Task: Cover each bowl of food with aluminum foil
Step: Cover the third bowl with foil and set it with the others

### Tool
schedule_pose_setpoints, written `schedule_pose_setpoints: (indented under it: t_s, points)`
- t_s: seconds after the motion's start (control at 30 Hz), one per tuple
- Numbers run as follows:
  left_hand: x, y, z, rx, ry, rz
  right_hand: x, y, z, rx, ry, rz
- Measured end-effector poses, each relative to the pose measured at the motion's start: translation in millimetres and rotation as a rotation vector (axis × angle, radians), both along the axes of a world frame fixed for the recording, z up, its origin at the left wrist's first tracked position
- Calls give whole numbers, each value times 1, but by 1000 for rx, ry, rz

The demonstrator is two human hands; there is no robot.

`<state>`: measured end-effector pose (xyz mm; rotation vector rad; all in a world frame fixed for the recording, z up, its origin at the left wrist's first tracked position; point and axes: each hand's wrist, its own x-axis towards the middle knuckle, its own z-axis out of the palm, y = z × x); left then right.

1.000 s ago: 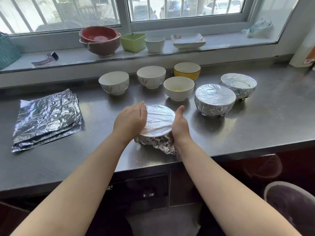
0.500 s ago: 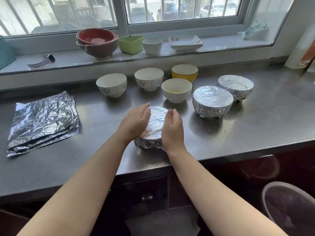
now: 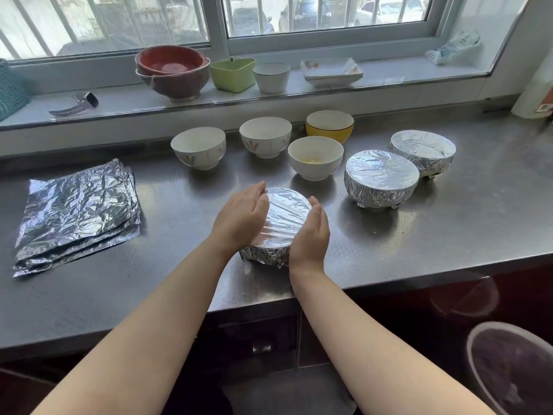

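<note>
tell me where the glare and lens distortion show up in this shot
Head view: daylight from the window glares white off the foil top of the bowl between the hands; the steel counter shows soft sheen; wide-angle bending curves the windowsill and counter edge; forearms near the lens look stretched.

A foil-covered bowl is placed near the counter's front edge. Foil sheets are stacked to its left, four uncovered bowls behind it, two covered bowls to its right.
</note>
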<state>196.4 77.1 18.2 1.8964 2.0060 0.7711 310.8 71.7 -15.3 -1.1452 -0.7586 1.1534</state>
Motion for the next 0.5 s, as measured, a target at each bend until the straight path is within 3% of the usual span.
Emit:
schedule_pose_setpoints:
  t_s: [0.27,0.5]
  points:
    - [1,2,1,-5,-1,14,1,3,-5,-135,242,88]
    - [4,3,0,-63,2,65,18,10,0,-215,240,251]
